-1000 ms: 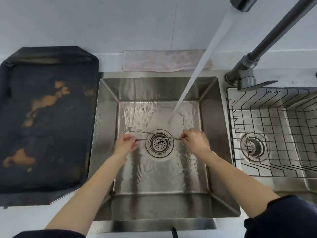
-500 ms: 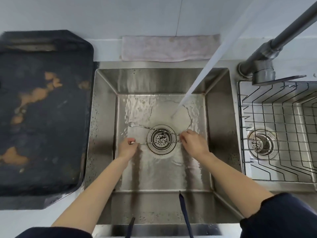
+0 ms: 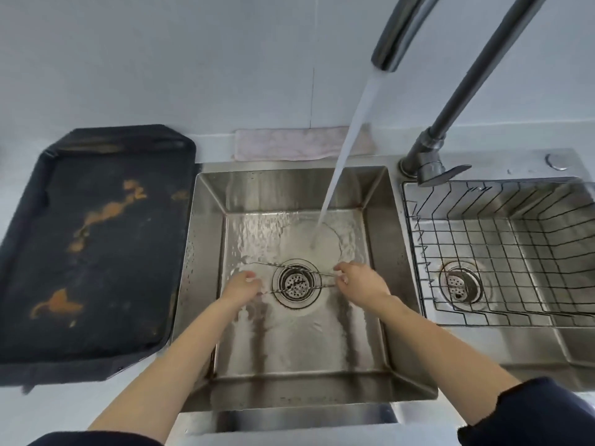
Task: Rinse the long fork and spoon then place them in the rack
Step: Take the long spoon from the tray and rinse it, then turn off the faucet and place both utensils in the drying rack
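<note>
Now | left hand (image 3: 240, 286), right hand (image 3: 360, 281) pinch utensils (image 3: 289, 286) across drain (image 3: 297, 282) | rack (image 3: 502, 252) right, tray (image 3: 96, 246) left

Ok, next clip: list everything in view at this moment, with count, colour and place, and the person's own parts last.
Long utensils: two, thin silver metal, lying across the drain on the left basin's floor; fork and spoon cannot be told apart.
Left basin: one, steel, centre, wet.
Drain strainer: one, steel, middle of left basin.
Water stream: one, running from the spout, landing behind the drain.
Faucet: one, dark grey, between the basins.
Wire rack: one, dark wire, sitting in the right basin.
Tray: one, black with orange stains, left counter.
Cloth: one, pale pink, behind the left basin.
Left hand: at the utensils' left ends.
Right hand: at their right ends.
Sleeves: dark navy.
</note>
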Action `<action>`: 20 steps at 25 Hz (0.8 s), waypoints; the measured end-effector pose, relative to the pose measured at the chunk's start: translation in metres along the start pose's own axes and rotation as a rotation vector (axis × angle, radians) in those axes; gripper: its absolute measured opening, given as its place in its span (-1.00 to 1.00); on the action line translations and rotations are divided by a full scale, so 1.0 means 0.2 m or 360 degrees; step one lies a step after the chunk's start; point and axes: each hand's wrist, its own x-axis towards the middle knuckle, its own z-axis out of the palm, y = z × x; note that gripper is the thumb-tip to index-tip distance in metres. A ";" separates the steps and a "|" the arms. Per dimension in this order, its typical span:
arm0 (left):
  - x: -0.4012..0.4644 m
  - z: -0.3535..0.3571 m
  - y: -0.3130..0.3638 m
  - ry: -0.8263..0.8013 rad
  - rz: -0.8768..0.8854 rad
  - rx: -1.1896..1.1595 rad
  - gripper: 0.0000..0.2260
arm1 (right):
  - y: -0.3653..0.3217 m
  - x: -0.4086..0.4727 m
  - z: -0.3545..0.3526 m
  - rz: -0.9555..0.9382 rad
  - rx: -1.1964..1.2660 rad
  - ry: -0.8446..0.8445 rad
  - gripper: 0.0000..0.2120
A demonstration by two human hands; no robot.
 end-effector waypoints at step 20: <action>-0.92 -0.30 1.10 0.0657 0.1497 0.0429 -0.44 | 0.19 -0.53 -0.64 -0.0155 -0.0012 0.0769 -0.65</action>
